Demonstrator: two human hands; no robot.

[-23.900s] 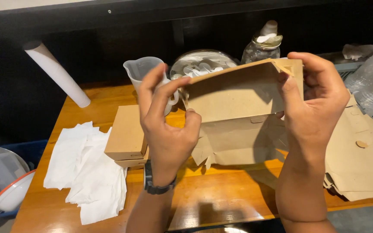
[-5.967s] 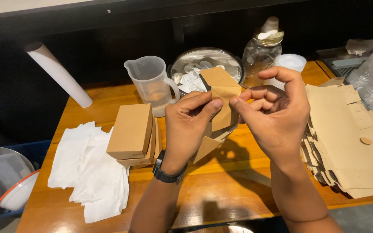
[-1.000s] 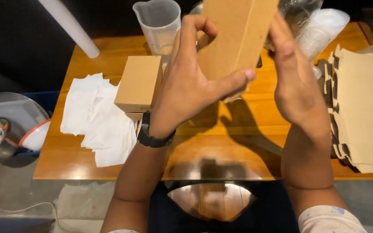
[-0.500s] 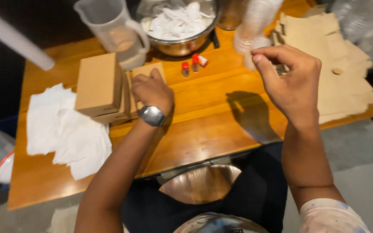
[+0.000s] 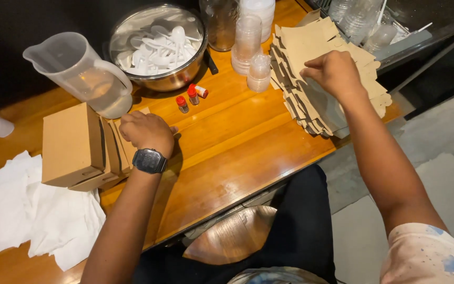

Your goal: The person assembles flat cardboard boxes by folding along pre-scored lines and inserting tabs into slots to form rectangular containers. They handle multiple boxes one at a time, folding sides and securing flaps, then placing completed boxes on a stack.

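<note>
My left hand [image 5: 145,131], with a dark watch on its wrist, is closed over the top edge of a folded brown cardboard box [image 5: 123,152]. This box stands on the wooden table [image 5: 237,142] at the right end of a short row of similar boxes [image 5: 72,144]. My right hand [image 5: 332,71] reaches to the far right, where its curled fingers pinch the top sheet of a stack of flat brown cardboard blanks [image 5: 311,42].
A clear plastic jug [image 5: 80,73] and a metal bowl [image 5: 185,79] of white plastic spoons stand at the back. Three small red-capped bottles [image 5: 190,94], stacked clear cups [image 5: 248,39] and a glass jar [image 5: 219,23] sit nearby. White napkins [image 5: 38,221] lie at the left. A round stool [image 5: 232,236] is below the table edge.
A second ago both hands held the folded box up. My left hand has since set it beside the other boxes, and my right hand moved to the stack of blanks. The view tilted down.
</note>
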